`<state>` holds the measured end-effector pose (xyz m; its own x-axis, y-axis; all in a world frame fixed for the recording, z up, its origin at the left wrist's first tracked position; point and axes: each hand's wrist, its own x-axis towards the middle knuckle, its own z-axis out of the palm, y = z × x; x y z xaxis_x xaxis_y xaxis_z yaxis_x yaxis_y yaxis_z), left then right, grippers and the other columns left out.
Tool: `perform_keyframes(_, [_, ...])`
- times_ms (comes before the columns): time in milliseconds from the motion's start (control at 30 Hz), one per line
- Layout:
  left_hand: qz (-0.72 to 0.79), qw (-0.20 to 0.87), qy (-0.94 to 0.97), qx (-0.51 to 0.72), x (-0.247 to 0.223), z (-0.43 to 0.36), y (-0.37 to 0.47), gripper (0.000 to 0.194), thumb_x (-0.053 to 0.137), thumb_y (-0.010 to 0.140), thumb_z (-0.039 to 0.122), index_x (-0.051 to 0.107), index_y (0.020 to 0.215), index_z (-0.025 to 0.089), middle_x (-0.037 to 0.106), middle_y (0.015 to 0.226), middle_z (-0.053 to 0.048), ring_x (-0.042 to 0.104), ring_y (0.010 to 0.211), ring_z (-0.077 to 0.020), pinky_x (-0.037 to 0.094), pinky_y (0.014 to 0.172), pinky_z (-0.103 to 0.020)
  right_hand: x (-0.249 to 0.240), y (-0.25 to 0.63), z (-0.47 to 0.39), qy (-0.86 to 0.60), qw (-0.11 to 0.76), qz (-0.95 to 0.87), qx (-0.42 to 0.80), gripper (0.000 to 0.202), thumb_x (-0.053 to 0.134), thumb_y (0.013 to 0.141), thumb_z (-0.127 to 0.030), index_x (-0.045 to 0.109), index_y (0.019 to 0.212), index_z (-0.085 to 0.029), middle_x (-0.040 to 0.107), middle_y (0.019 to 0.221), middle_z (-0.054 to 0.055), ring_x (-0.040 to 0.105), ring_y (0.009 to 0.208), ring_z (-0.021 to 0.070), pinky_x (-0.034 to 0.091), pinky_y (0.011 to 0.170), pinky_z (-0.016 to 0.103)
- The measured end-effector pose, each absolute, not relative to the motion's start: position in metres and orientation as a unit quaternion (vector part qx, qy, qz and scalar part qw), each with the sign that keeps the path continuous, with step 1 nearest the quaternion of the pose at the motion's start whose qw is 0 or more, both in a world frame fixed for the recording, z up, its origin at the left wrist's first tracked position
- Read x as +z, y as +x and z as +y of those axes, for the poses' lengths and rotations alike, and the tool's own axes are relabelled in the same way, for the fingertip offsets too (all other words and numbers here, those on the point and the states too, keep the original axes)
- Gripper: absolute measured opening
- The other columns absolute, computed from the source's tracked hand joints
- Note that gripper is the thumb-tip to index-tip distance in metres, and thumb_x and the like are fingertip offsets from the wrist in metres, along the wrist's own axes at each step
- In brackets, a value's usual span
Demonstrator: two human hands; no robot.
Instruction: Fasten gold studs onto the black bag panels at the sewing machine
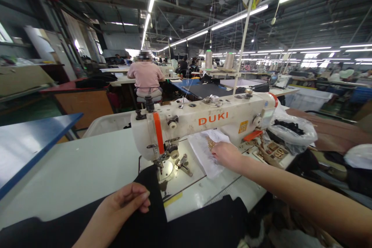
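Small gold bits [209, 143] lie in a pile on a thin white sheet [203, 159], which might be a bag, on the bed of the sewing machine [186, 118], under its long arm. The right hand [226, 155] comes in from the right side, with its arm stretched out long and its fingers bent down at the gold bits. The back of the hand hides most of the fingertips, so I cannot tell if they pinch a bit or only touch the pile. The bits are too small to make out their shape. The left hand [128, 203] is nearer, over the black cloth [200, 224], with its palm turned in and its fingers curled. Its thumb tip is close to the first finger, and I cannot tell if something tiny is between them. The black cloth runs off the bottom, and one part of it goes up close to the needle. Right of the machine there is a tray [274, 151] with gold pieces, partly behind the right arm. Past it sits a clear plastic bag [302, 133] with dark stuff inside that is hard to see. Farther back, a person in a pink shirt [146, 75] sits facing away.
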<state>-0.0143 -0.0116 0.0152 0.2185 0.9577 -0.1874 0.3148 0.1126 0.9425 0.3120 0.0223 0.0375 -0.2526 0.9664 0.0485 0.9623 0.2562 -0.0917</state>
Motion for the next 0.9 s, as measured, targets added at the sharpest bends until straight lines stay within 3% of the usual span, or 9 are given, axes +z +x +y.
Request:
perform_keyframes(133, [0.537,0.52,0.584,0.315,0.014,-0.012,-0.014,0.047,0.073,0.052,0.064,0.063,0.069,0.021,0.068,0.062,0.0,0.063,0.061,-0.0192,0.051,0.066,-0.029,0.037,0.317,0.019,-0.596,0.114,-0.793,0.058,0.021,0.051,0.08,-0.005,0.068,0.071,-0.012,0.069,0.081,0.012,0.063,0.082,0.0227,0.044,0.077,0.03])
perform_keyframes(333, [0.535,0.524,0.578,0.323,0.014,-0.012,-0.014,0.046,0.072,0.054,0.062,0.063,0.07,0.021,0.067,0.062,0.0,0.062,0.06,-0.0192,0.05,0.066,-0.029,0.042,0.321,0.005,-0.576,0.242,-0.768,0.14,0.016,0.052,0.084,-0.016,0.068,0.086,-0.018,0.07,0.085,0.002,0.063,0.077,0.0151,0.046,0.07,0.024])
perform_keyframes(433, [0.521,0.526,0.587,0.326,0.016,-0.015,-0.013,0.04,0.071,0.06,0.057,0.062,0.07,0.02,0.067,0.063,0.0,0.062,0.06,-0.0181,0.049,0.066,-0.029,0.046,0.314,-0.002,-0.539,0.323,-0.736,0.252,0.013,0.054,0.083,-0.024,0.066,0.081,-0.019,0.068,0.077,0.001,0.062,0.072,0.015,0.048,0.066,0.026])
perform_keyframes(533, [0.509,0.529,0.591,0.334,0.018,-0.018,-0.013,0.033,0.069,0.066,0.051,0.061,0.072,0.02,0.068,0.064,0.0,0.061,0.061,-0.0167,0.048,0.066,-0.027,0.05,0.298,-0.01,-0.471,0.404,-0.659,0.425,0.011,0.061,0.077,-0.03,0.063,0.077,-0.019,0.069,0.077,0.001,0.064,0.075,0.0166,0.05,0.071,0.03])
perform_keyframes(767, [0.483,0.547,0.585,0.354,0.016,-0.022,-0.011,0.029,0.07,0.068,0.044,0.058,0.073,0.018,0.067,0.064,0.0,0.06,0.058,-0.0146,0.047,0.065,-0.028,0.043,0.225,-0.023,-0.379,0.373,-0.593,0.605,0.007,0.066,0.069,-0.022,0.061,0.07,-0.017,0.069,0.076,0.002,0.066,0.075,0.0164,0.052,0.074,0.032])
perform_keyframes(900, [0.473,0.554,0.585,0.358,0.016,-0.023,-0.012,0.028,0.069,0.07,0.042,0.058,0.075,0.017,0.067,0.065,0.0,0.06,0.059,-0.0139,0.046,0.065,-0.027,0.025,0.187,-0.016,-0.378,0.333,-0.599,0.622,0.005,0.059,0.066,-0.013,0.058,0.066,-0.018,0.066,0.066,-0.002,0.065,0.064,0.0136,0.051,0.063,0.027])
